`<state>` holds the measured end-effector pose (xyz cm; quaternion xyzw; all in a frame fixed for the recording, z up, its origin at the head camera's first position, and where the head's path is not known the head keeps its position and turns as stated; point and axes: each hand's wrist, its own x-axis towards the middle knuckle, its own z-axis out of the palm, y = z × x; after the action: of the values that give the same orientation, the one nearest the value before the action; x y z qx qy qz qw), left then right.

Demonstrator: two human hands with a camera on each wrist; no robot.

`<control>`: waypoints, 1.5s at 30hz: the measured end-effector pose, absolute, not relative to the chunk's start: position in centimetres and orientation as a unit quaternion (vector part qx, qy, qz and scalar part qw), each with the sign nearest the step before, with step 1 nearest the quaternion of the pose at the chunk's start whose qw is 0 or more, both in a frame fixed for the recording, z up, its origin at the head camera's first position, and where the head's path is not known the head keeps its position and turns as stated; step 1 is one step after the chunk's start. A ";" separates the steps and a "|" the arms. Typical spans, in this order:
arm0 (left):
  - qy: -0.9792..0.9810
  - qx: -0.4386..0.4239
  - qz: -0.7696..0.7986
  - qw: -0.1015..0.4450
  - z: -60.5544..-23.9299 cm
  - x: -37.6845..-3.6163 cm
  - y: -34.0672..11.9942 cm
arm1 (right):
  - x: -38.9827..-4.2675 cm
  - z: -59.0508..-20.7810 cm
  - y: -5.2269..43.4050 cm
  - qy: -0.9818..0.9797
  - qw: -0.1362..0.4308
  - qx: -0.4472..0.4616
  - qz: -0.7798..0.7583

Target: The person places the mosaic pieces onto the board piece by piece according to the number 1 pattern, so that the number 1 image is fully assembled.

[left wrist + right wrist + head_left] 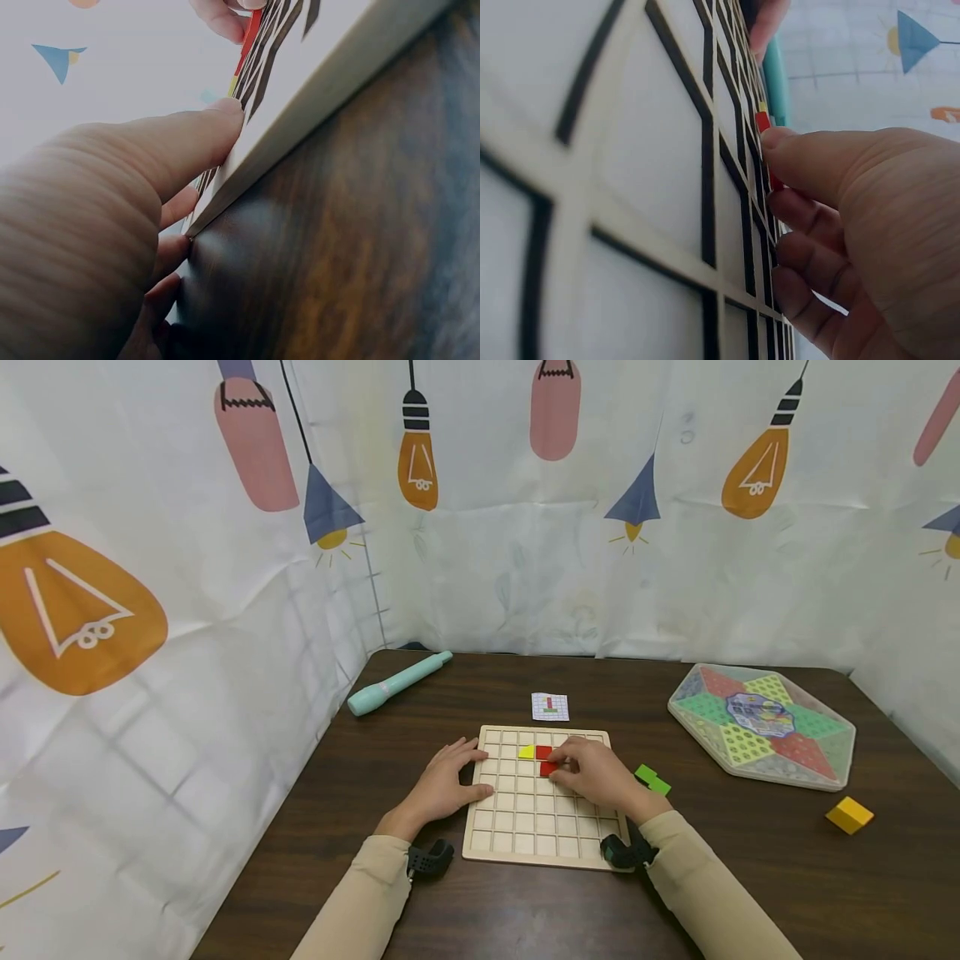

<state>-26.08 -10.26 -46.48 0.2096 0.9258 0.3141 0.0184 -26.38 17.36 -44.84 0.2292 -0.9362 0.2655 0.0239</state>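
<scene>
At centre frame a wooden grid board (542, 802) lies on a dark table (750, 877). The left hand (442, 785) rests on the board's left edge, fingers relaxed. The right hand (596, 772) pinches a red block (546, 761) beside a yellow piece (527, 752). A clumsy push could knock the yellow piece from its cell.

it was a makeshift recording booth: white lightbulb-print curtains (570, 552) enclosed a dark wooden table (750, 877) from nine to three o'clock.

pieces (543, 758) on board (525, 827), card (550, 706) behind
</scene>
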 end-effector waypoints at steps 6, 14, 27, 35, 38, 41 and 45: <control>0.927 0.200 0.317 0.024 -46.5 -26.0 -10.3 | -26.4 -45.3 17.1 -0.937 0.036 0.229 0.263; 0.926 0.199 0.320 0.023 -46.5 -26.0 -10.4 | -26.3 -45.5 16.6 -0.936 0.056 0.230 0.262; 0.926 0.199 0.319 0.017 -46.4 -26.0 -10.4 | -26.3 -44.9 16.8 -0.933 0.038 0.237 0.269; 0.927 0.205 0.314 0.008 -46.7 -26.0 -10.4 | -26.8 -43.3 19.3 -0.930 0.031 0.230 0.286; 0.927 0.205 0.314 0.009 -46.6 -26.0 -10.3 | -26.8 -42.5 20.4 -0.929 0.034 0.220 0.297; 0.927 0.207 0.313 0.010 -46.5 -26.1 -10.2 | -26.7 -42.4 21.6 -0.929 0.041 0.209 0.301; 0.927 0.208 0.311 0.012 -46.4 -26.1 -10.2 | -26.5 -42.4 23.2 -0.935 0.027 0.196 0.294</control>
<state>-26.06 -10.23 -46.43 0.2079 0.9274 0.3107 0.0117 -26.48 23.22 -42.42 0.1956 -0.9352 0.2939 0.0266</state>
